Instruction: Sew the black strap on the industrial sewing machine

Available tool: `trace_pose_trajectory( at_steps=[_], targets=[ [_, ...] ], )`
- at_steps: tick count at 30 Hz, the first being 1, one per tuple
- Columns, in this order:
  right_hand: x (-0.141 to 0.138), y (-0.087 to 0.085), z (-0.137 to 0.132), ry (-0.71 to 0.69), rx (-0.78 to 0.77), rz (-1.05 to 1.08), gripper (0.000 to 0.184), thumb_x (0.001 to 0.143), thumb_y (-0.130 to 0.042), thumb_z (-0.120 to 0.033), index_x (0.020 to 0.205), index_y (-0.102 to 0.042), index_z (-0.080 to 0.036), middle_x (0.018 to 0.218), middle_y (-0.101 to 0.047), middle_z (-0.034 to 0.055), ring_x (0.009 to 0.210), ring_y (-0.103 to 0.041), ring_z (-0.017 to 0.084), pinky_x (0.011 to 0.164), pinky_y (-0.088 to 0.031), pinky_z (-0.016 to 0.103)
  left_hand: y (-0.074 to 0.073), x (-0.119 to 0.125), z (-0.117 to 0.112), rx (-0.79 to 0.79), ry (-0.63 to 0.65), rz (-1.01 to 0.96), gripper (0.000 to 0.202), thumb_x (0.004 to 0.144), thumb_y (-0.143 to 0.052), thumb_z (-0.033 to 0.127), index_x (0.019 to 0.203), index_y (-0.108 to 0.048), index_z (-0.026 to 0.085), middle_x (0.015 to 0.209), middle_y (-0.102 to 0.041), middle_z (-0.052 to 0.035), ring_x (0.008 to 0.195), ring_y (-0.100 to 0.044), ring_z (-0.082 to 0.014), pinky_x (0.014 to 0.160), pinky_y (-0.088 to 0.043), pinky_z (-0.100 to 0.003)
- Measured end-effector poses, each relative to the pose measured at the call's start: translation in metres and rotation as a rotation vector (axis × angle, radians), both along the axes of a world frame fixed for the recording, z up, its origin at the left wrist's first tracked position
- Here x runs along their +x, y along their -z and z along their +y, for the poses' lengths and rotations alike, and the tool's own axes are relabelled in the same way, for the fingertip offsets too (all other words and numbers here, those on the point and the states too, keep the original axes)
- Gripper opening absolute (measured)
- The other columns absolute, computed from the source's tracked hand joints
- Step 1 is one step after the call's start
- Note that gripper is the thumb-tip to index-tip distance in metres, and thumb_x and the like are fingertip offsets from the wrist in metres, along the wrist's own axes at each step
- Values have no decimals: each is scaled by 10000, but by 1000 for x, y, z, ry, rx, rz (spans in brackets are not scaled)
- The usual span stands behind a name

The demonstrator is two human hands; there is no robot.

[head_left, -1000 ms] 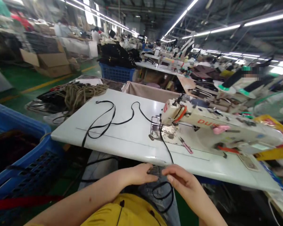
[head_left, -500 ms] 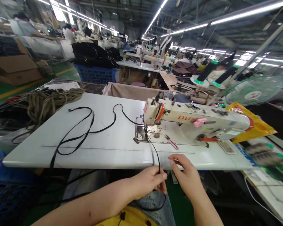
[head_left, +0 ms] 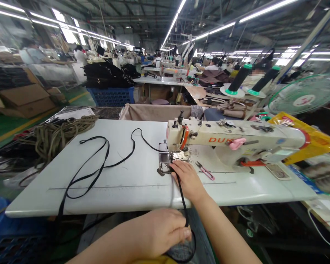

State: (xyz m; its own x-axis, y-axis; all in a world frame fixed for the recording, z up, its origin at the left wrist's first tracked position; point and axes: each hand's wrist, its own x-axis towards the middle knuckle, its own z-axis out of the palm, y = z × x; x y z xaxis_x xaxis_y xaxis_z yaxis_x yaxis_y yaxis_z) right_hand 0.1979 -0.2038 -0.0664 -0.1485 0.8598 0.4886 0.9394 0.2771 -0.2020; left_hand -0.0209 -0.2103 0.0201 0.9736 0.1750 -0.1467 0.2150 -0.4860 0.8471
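Note:
A cream sewing machine [head_left: 231,141] stands on the white table [head_left: 121,183]. A long black strap [head_left: 99,165] loops over the table, passes under the machine's needle and runs off the front edge. My right hand [head_left: 188,179] rests on the table at the needle plate [head_left: 165,163], fingers pressed on the strap there. My left hand [head_left: 161,231] is below the table edge over my lap, closed on the strap's hanging end.
Pink thread snips [head_left: 205,171] lie right of the needle. A heap of olive cord [head_left: 53,135] sits at the table's left. A blue crate [head_left: 2,234] is at the lower left, a fan [head_left: 305,94] and thread cones [head_left: 238,80] at the right. Other workers sit far behind.
My right hand has moved from the table's front edge up to the needle plate. My left hand has dropped lower with the strap. The view has tilted slightly.

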Motion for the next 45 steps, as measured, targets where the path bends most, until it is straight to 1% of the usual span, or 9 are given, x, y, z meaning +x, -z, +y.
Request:
trace_pose_trajectory(
  at_steps=[2,4,7,9,13,17,23,29,45],
  targets=[
    [-1,0,-5,-12,41,3,284,1080,-542,-242,1315,-691,-186,1333,-714,120,1289,-620,284,1162,-468,536,0,-3,22,175,-24,4,422,1085,-442,447,853,-692,199,922,-735,-59,845,-660,-197,806,-504,-303],
    [-3,-1,-12,-41,73,-1,258,1068,-550,-215,1271,-706,-175,1283,-736,117,1231,-647,276,1170,-454,540,9,-1,51,306,-200,-5,374,1088,-436,392,909,-705,206,942,-738,-61,887,-667,-215,858,-515,-337],
    [-6,-6,-18,-80,91,-1,240,1056,-547,-191,1233,-707,-168,1234,-749,113,1181,-660,268,1178,-437,550,39,10,100,476,-545,-149,213,1034,-486,230,1100,-686,204,1120,-726,-87,1088,-663,-247,1021,-517,-401],
    [-7,-8,-19,-91,96,6,232,1055,-541,-186,1220,-703,-168,1204,-755,102,1172,-658,266,1184,-429,551,61,21,132,610,-681,-200,269,966,-551,140,1210,-658,172,1244,-689,-127,1210,-626,-271,1101,-493,-441],
    [-7,-11,-18,-93,92,13,214,1050,-548,-184,1204,-696,-168,1180,-753,95,1162,-655,261,1190,-427,544,82,45,179,798,-618,-144,417,879,-702,113,1292,-659,153,1320,-663,-145,1237,-619,-289,1118,-493,-446],
    [-8,-13,-18,-85,78,21,220,1050,-543,-182,1214,-689,-171,1192,-749,104,1161,-658,255,1180,-451,536,80,62,208,824,-562,-108,87,903,-734,192,982,-769,190,1064,-742,-91,1078,-669,-275,1006,-526,-396],
    [-9,-13,-16,-54,64,39,253,1046,-545,-188,1254,-689,-182,1208,-748,113,1174,-668,258,1167,-485,537,80,64,222,886,-597,-46,156,983,-660,277,896,-770,208,936,-744,-85,962,-660,-291,860,-490,-409],
    [-10,-12,-13,-35,61,48,267,1046,-544,-191,1267,-694,-185,1222,-747,118,1172,-676,265,1158,-504,543,83,59,225,937,-643,-29,139,1000,-652,283,986,-769,209,996,-742,-94,1013,-641,-303,884,-448,-424],
    [-10,-12,-15,-39,43,49,268,1042,-561,-188,1273,-695,-174,1241,-742,117,1206,-658,269,1174,-480,546,77,36,243,912,-867,-13,144,1001,-643,301,911,-729,230,998,-759,-83,1046,-631,-309,945,-431,-437]
  ],
)
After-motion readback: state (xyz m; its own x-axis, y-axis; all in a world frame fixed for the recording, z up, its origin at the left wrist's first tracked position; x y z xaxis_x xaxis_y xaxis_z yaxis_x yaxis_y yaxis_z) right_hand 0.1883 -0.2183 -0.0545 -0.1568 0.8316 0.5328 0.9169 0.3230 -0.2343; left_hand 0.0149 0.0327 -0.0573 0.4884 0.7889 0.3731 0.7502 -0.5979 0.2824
